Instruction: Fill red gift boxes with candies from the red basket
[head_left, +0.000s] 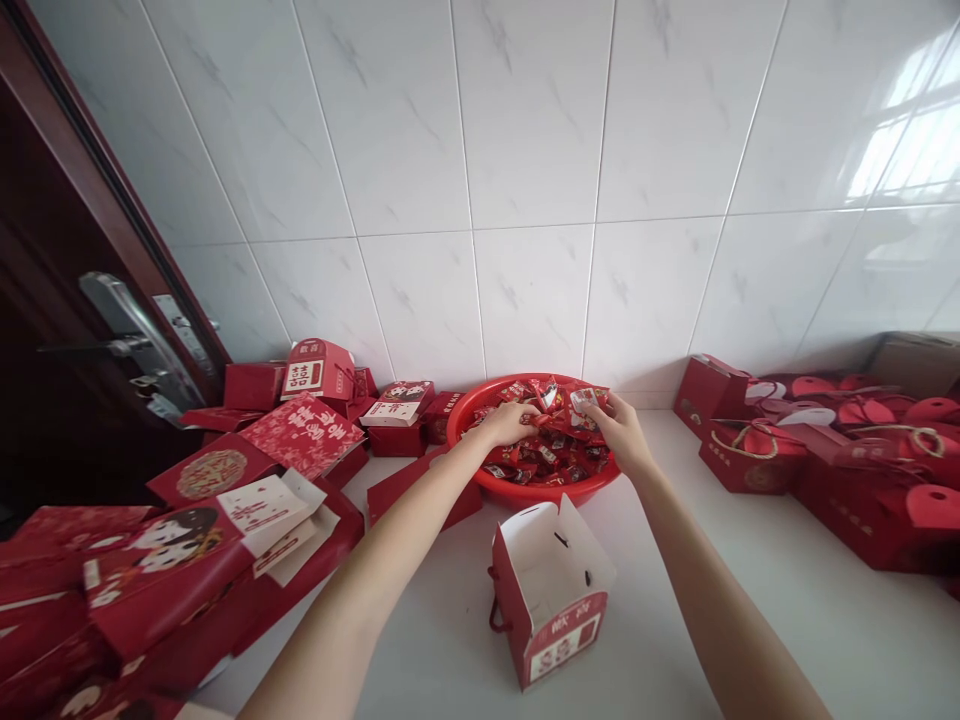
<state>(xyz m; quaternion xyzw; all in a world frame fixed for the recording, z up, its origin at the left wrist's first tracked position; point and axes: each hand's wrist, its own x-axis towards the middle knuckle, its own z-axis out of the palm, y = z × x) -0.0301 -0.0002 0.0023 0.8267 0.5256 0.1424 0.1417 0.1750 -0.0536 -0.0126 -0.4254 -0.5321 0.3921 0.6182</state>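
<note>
Red-wrapped packets [540,460] fill a round red basin [574,492] by the tiled wall. Over its left part, my left hand [513,424] is closed at the packets; what its fingers hold is too small to make out. My right hand [624,430] grips a larger red packet [583,412] with a pale label at the basin's right side. In front of the basin stands a red and white box [553,600], its top open and its inside bare, with a red cord handle on its left side.
Red gift boxes [187,560] are heaped on the left of the white table [645,620]. More red boxes with rope handles [754,455] stand at the right. A dark door with a metal handle [131,330] is at far left.
</note>
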